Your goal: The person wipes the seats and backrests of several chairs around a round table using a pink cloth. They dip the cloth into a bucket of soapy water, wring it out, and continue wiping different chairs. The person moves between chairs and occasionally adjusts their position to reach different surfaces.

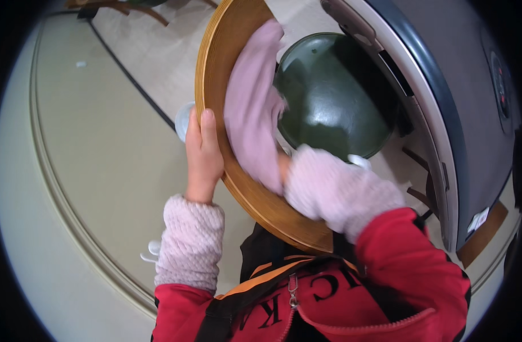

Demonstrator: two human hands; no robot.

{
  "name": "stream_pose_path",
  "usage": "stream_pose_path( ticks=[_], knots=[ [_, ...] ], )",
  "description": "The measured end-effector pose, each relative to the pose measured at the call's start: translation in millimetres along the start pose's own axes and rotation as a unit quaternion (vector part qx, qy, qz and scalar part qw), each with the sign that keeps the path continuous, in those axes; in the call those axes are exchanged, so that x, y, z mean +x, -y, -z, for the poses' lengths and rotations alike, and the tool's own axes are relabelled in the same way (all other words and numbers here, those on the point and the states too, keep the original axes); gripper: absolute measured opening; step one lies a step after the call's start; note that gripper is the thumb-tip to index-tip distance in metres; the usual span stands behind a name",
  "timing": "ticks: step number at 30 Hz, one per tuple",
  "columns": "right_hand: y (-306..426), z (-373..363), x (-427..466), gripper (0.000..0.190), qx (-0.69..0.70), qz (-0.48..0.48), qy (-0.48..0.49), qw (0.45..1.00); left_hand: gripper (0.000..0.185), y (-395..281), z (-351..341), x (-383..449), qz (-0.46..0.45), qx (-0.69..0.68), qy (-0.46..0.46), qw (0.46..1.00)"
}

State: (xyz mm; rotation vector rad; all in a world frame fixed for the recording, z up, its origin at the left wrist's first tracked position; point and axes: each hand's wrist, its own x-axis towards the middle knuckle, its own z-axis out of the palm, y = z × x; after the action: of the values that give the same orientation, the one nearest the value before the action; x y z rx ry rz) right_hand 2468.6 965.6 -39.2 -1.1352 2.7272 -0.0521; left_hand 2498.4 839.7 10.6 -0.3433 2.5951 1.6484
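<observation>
A curved bentwood chair back (214, 55) arcs in front of me, around a round dark green padded seat (329, 94). My left hand (203, 156) grips the outer rim of the wood, its thumb over the top edge. A pink cloth (254, 115) lies spread along the inner face of the back. My right hand (284, 166) holds the cloth against the wood; only the wrist shows, and the fingers are hidden by the fabric. Fluffy pale pink sleeve covers (188, 243) are on both forearms.
Close on the right stands a grey appliance-like unit (466, 85) with a control panel (500, 85). A pale wall panel with moulding (94, 141) curves along the left. A whitish round object (184, 122) is partly behind my left hand. Wooden legs (419, 196) show at lower right.
</observation>
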Motion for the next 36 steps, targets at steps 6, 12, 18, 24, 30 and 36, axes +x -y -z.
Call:
stream_pose_path(
  ticks=[6,12,18,24,30,36],
  knots=[
    [3,-4,-175,0.04,0.265,0.061,-0.029,0.962,0.043,-15,-6,-13,0.041,0.048,-0.013,0.998],
    [-51,-83,-177,0.04,0.52,-0.246,-0.07,0.815,0.052,-26,-30,-57,0.062,0.049,-0.124,0.989],
    [-80,-204,-229,0.042,0.472,-0.49,-0.009,0.733,0.045,-19,-67,-177,0.244,-0.198,-0.169,0.934],
    [-100,-213,-305,0.043,0.406,-0.455,-0.105,0.786,0.039,-24,-53,-156,0.239,-0.17,-0.115,0.949],
    [-133,-231,-130,0.077,0.232,-0.32,-0.173,0.902,0.04,1,-59,-150,0.279,-0.156,-0.139,0.937],
    [-15,-327,-57,0.044,0.076,0.058,0.017,0.995,0.041,11,-70,-146,0.26,-0.175,-0.174,0.934]
  ],
)
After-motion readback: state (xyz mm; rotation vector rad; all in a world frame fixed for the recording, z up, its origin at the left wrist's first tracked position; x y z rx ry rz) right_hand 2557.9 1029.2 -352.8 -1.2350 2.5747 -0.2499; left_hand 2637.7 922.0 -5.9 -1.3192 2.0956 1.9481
